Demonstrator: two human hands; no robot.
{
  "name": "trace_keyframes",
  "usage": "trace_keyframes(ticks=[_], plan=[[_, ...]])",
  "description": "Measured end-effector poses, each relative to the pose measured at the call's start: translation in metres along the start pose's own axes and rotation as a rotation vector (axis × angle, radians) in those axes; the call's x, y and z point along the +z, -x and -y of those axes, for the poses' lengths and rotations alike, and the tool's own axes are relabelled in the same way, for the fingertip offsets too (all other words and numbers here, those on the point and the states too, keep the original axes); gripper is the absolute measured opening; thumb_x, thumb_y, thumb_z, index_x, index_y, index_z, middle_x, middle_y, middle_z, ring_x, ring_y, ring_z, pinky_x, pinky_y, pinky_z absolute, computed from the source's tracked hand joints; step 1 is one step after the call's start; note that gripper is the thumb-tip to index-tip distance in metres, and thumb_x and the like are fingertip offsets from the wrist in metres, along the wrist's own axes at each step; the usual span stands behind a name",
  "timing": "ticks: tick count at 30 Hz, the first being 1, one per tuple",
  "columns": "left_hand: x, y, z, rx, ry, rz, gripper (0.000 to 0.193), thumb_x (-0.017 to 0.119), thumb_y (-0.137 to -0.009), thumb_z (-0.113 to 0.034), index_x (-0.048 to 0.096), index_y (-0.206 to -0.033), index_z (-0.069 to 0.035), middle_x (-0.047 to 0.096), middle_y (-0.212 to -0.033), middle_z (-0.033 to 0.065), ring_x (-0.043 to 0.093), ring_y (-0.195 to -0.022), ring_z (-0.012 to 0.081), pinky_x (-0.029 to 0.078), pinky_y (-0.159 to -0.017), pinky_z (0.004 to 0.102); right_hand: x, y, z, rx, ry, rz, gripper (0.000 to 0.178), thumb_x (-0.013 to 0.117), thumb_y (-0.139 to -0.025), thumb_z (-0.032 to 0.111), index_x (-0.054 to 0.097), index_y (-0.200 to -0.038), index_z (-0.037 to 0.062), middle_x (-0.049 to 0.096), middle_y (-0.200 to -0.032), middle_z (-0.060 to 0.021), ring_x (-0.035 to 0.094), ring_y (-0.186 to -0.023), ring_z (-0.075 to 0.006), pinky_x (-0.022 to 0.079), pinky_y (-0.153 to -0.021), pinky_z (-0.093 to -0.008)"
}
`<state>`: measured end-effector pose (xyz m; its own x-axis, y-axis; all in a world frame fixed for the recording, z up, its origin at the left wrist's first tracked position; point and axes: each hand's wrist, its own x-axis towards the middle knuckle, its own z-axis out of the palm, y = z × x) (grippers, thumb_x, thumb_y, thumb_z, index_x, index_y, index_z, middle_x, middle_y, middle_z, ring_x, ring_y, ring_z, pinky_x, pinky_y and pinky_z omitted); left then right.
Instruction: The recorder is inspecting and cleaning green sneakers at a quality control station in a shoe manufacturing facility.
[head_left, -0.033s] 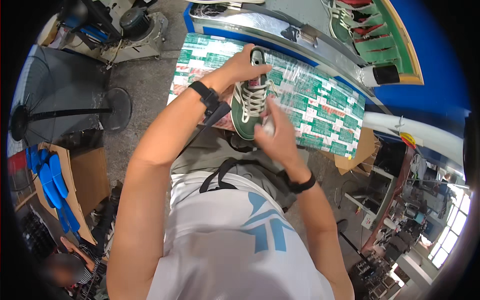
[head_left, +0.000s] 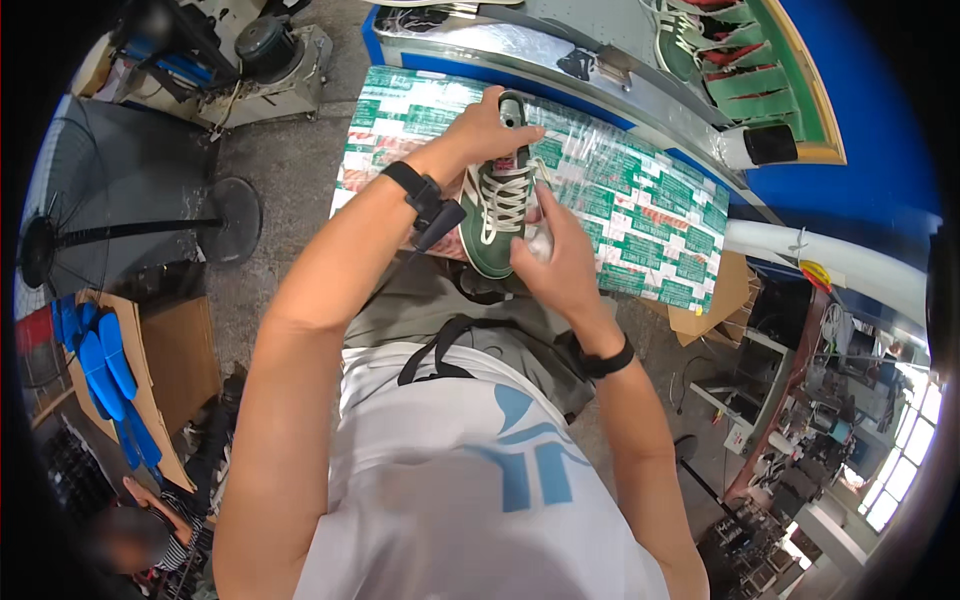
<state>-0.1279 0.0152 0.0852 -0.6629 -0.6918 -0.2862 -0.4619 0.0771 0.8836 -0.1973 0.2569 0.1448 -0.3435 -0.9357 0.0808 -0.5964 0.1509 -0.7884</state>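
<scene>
A green sneaker [head_left: 493,232] with cream laces and cream side stripes lies on the green-and-white taped board in front of me, its toe toward my body. My left hand [head_left: 487,130] grips it round the heel and collar, the thumb reaching across the opening. My right hand [head_left: 560,262] is at the shoe's right side near the toe, thumb by the front and index finger pointing up along the laces. Under its curled fingers shows a whitish, crumpled wad [head_left: 541,243], perhaps cloth; most of it is hidden.
The taped board [head_left: 650,230] reaches right. Beyond it runs a metal-edged conveyor [head_left: 520,55] carrying another green shoe [head_left: 676,50] and a rack of green pieces [head_left: 750,85]. At left stand a fan [head_left: 235,220] and a carton with blue insoles [head_left: 105,365]. A person [head_left: 165,520] sits lower left.
My right hand has shifted very slightly along the shoe's side. The left hand keeps its hold, and the shoe stays almost where it was.
</scene>
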Motion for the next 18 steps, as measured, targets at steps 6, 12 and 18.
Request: trace_keyframes(ticks=[6,12,18], plan=[[0.014,-0.01,0.004,-0.02,-0.125,-0.084,0.105,0.082,-0.082,-0.042,0.033,-0.162,0.007,0.064,-0.137,0.0385,0.066,-0.128,0.0521,0.055,-0.11,0.0486,-0.015,-0.024,-0.002,-0.081,0.107,0.138,0.087,0.083,-0.082,0.025,0.053,-0.159,-0.004,0.071,-0.115,-0.0189,0.072,-0.104,-0.0365,0.058,-0.092,-0.0438],[0.008,-0.01,0.009,-0.005,-0.083,-0.063,0.101,0.081,-0.083,-0.04,0.036,-0.161,0.006,0.067,-0.134,0.0349,0.069,-0.124,0.0482,0.056,-0.107,0.0479,-0.023,-0.034,-0.006,-0.194,0.222,0.184,0.086,0.082,-0.082,0.026,0.053,-0.157,-0.0057,0.071,-0.115,-0.0218,0.072,-0.105,-0.0391,0.058,-0.093,-0.0447],[0.001,-0.008,0.0,-0.031,-0.056,0.004,0.104,0.081,-0.085,-0.041,0.033,-0.163,0.008,0.064,-0.14,0.0364,0.068,-0.126,0.0484,0.056,-0.108,0.0478,-0.085,0.012,0.028,-0.058,0.282,0.462,0.087,0.08,-0.082,0.025,0.052,-0.159,-0.0044,0.07,-0.115,-0.0221,0.07,-0.105,-0.0396,0.056,-0.096,-0.0455]])
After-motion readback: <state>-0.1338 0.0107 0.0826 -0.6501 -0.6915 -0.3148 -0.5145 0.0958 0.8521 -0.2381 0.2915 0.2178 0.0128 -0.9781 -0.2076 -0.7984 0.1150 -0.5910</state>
